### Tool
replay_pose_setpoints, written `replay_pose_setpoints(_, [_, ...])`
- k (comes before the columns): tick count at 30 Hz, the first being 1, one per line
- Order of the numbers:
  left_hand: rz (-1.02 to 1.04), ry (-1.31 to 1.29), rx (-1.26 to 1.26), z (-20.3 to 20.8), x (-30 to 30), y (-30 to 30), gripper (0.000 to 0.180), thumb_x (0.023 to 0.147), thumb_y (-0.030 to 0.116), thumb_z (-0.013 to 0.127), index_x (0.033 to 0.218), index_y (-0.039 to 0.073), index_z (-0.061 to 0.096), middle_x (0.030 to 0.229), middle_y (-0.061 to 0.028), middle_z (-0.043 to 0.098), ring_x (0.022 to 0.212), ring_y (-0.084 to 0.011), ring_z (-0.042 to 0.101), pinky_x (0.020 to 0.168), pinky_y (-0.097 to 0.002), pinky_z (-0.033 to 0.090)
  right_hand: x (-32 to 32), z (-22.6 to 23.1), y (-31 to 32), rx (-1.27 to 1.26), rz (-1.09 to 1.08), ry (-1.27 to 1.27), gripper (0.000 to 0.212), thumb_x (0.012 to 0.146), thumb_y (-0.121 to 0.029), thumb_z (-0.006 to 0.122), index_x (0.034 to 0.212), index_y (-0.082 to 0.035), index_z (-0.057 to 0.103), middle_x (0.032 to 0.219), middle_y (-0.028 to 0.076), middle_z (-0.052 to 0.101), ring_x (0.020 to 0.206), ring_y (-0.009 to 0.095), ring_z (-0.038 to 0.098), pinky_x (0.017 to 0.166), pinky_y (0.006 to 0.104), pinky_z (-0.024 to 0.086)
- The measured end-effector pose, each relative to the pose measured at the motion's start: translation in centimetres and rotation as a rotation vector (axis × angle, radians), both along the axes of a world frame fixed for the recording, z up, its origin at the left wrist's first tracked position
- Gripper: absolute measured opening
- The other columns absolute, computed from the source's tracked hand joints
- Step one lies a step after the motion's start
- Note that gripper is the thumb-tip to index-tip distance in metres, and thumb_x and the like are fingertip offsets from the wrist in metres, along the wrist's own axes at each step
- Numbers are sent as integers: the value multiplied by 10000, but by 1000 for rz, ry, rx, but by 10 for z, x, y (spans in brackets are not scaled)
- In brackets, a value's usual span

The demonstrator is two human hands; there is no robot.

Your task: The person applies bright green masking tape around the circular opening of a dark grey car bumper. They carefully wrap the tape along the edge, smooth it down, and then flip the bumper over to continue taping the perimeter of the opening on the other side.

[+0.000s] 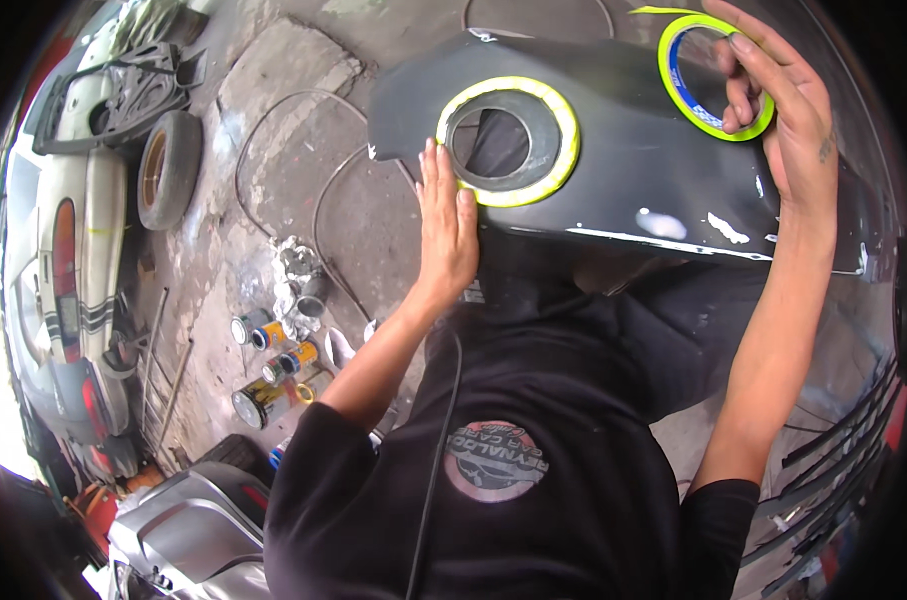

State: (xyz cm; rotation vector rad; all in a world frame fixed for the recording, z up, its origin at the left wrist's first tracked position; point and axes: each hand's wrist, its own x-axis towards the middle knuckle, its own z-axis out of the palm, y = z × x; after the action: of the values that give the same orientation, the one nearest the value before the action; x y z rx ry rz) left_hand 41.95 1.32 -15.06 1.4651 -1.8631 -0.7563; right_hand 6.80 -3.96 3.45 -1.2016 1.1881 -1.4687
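Note:
A black motorcycle fuel tank (633, 150) lies in front of me, with chipped paint along its lower edge. Yellow masking tape (563, 130) rings its round filler opening. My left hand (446, 225) lies flat on the tank, fingers on the tape at the ring's left side. My right hand (788, 110) is raised at the upper right and grips a roll of yellow masking tape (678, 85) with a blue core, fingers hooked through its hole. A short tail of tape trails from the roll's top.
Several paint cans and spray cans (273, 365) stand on the stained concrete floor at the left. A tyre (168, 165) and white body panels (78, 250) lie further left. A silver panel (188, 530) sits at the lower left. Thin hoses (318, 200) loop over the floor.

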Motion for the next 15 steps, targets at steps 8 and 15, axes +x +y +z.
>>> replay_pose_setpoints(8, [-121, -111, -218, 5, 1, -15, 574, 1111, 134, 525, 1657, -5, 415, 1734, -249, 358, 1626, -455, 300, 1314, -587, 217, -21, -7, -3, 32, 43, 148, 471, 1054, -197, 680, 1456, 49, 657, 975, 46, 654, 654, 64, 534, 558, 245, 508])
replay_pose_setpoints(15, [123, 64, 59, 34, 18, -70, 362, 994, 115, 638, 1285, -75, 740, 1176, -237, 737, 1090, -389, 711, 1002, -442, 534, -11, -3, 0, 37, 54, 152, 469, 1068, -201, 657, 1457, 61, 652, 957, 44, 646, 638, 65, 514, 557, 245, 511])
